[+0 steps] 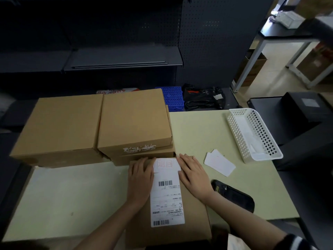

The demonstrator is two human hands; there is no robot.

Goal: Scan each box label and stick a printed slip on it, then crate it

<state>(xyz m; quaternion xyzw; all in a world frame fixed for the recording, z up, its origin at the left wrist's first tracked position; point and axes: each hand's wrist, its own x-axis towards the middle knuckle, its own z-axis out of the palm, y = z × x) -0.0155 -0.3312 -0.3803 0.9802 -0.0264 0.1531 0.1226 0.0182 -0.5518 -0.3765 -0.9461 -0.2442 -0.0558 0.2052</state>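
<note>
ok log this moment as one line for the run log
step: sticking slip | left hand: flat on box beside slip | right hand: flat beside slip | scanner: on table, right of box

Stacked cartons block the far left; bare tabletop is free at near left, and a basket and scanner stand at right.

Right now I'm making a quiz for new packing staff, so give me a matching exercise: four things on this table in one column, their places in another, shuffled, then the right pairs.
Things:
1. small slip with red print
2. black handheld scanner
3. white basket
4. loose white slips

Places:
A. far right edge of the table
B. bare tabletop, between the basket and the right hand
C. near edge, right of the right forearm
D. on the front box, between both hands, left hand beside it

Pairs: 1-D, 2-C, 3-A, 4-B
</note>
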